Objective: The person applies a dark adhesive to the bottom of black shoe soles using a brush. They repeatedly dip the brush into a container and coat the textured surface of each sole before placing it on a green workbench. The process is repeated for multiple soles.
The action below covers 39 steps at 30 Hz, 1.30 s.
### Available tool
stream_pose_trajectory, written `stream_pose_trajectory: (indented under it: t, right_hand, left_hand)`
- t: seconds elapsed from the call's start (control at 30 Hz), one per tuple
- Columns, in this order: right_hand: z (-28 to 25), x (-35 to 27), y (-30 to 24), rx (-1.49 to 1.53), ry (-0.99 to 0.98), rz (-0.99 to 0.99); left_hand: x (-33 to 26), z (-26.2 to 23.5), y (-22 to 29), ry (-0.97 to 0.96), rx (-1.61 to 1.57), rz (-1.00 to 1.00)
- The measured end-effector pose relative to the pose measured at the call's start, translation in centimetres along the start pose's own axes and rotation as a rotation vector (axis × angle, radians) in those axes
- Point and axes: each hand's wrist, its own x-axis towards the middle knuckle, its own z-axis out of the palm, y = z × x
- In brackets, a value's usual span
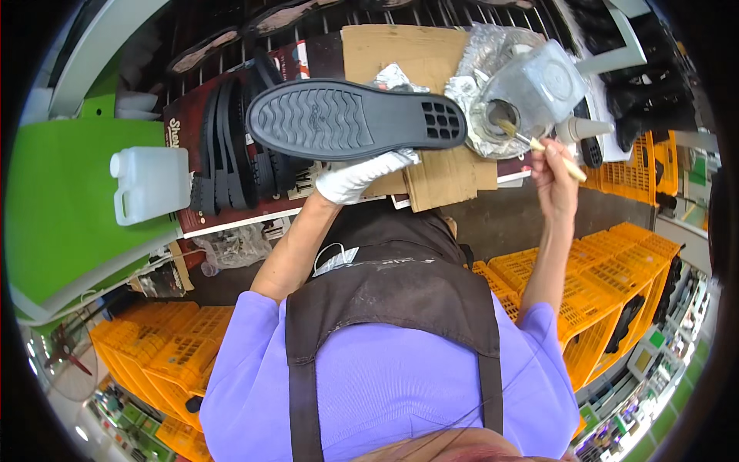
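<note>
My left hand [362, 176], in a white glove, holds up a black shoe sole [356, 122] from beneath. The sole's wavy tread faces me, and most of my fingers are hidden behind it. My bare right hand [553, 179] is closed on the pale handle of a brush [566, 163]. The bristles are at the round opening of a clear plastic container [539, 81], which lies tilted on crumpled, foil-like wrapping [471, 115]. Left of the held sole, several more black soles [229, 146] stand on edge in a row.
Flattened cardboard [396, 54] covers the middle of the bench. A white jug [154, 185] stands at the left beside a green surface [77, 208]. A whitish nozzle-shaped piece [586, 129] lies by the container. Orange crates [608, 269] are stacked on both sides of me, and dark footwear [654, 108] hangs at the far right.
</note>
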Motion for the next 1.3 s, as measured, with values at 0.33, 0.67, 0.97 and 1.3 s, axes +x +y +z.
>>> stream_pose_trajectory:
  t: [0.33,0.67,0.97,1.3]
  right_hand:
    - [12.3,-5.7,0.5,0.056,-0.078,-0.454]
    - [17.2,-6.4,1.3,-0.22,-0.122,-0.59]
    - [17.9,-6.8,1.5,-0.291,-0.228,-0.572]
    - [17.0,-5.6,0.9,-0.356,-0.039,-0.591]
  left_hand:
    - [0.9,3.4,2.7,0.365,0.963,0.539]
    - [-0.1,3.6,2.5,0.328,1.114,0.544]
    - [-0.5,4.1,1.6,0.387,0.391,0.475]
    - [-0.5,4.0,2.2,0.286,0.985,0.523]
